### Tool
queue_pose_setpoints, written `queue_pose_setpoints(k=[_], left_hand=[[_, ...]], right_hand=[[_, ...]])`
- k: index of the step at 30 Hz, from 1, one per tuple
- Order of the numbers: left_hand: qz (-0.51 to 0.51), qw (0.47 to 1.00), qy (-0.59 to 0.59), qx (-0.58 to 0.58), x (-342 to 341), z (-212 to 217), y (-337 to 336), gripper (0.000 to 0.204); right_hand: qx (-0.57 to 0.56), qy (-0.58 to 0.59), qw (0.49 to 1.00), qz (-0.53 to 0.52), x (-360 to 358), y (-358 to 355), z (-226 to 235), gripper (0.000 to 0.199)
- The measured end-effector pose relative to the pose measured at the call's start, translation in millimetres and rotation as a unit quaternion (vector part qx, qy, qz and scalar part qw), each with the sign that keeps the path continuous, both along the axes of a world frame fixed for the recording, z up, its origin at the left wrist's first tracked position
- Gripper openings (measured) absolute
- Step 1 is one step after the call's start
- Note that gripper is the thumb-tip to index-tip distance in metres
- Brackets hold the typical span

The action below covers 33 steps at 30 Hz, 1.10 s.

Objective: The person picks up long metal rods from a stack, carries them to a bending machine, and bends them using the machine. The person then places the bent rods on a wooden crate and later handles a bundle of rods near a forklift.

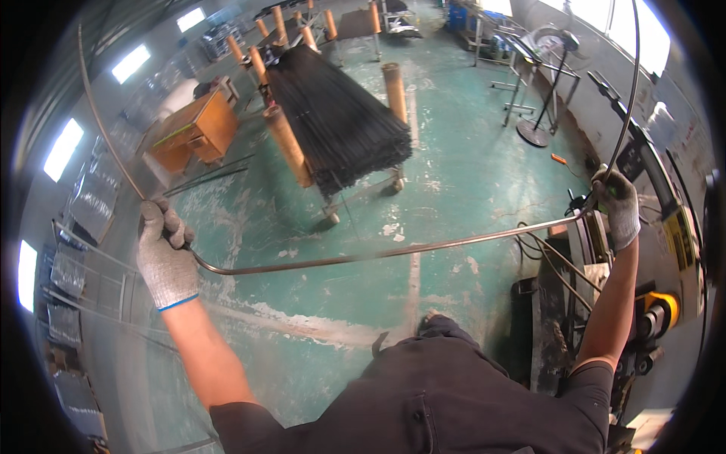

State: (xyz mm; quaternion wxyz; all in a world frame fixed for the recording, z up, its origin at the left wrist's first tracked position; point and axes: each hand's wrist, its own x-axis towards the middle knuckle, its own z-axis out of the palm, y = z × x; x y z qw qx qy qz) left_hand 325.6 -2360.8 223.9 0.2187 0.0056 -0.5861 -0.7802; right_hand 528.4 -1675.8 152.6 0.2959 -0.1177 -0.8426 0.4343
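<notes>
A long, thin metal tube [401, 252], bent up at both ends into a wide U, spans the space before me. My left hand [165, 250], in a light knitted glove with a blue cuff edge, is closed round it near the left bend. On the other side my right hand [618, 204], gloved alike, grips the tube near the right bend. Both ends rise past my hands toward the upper corners of the view. Between my hands the middle stretch hangs over the green floor, touching nothing that I can see.
Ahead stands a rack with a stack of long black bars [336, 113] between brown cylindrical posts [287, 147]. A wooden desk [193, 129] is at the left. At the right are a machine [669, 234], dark cables [563, 265] and a standing fan [533, 133]. Worn green floor [454, 204] lies between.
</notes>
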Motion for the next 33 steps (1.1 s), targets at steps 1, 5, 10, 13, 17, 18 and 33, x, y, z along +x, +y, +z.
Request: queue_pose_setpoints(k=[1,5,10,13,17,18,33], left_hand=[[0.01,1.0,-0.016,-0.001,-15,-9,-19,0.034],[0.054,0.996,-0.072,-0.009,-81,-50,-80,0.035],[0.143,0.98,-0.125,-0.054,-190,-95,-165,0.034],[0.167,0.972,-0.151,-0.072,-248,-123,-225,0.031],[0.194,0.955,-0.199,-0.106,-300,-139,-307,0.027],[0.231,0.94,-0.236,-0.086,-309,-145,-327,0.029],[0.238,0.915,-0.325,-0.035,-510,-233,-688,0.029]], right_hand=[[0.011,0.031,0.999,0.001,-19,-15,-9,0.007],[-0.085,0.0,0.995,0.055,-101,-76,-31,0.014],[-0.095,0.016,0.988,0.124,-233,-164,-50,0.018],[-0.075,0.017,0.991,0.105,-324,-220,-62,0.024],[-0.226,0.059,0.96,0.156,-457,-300,-70,0.023],[-0.261,0.048,0.952,0.152,-488,-328,-67,0.024],[-0.49,-0.06,0.843,0.214,-844,-700,-111,0.023]])
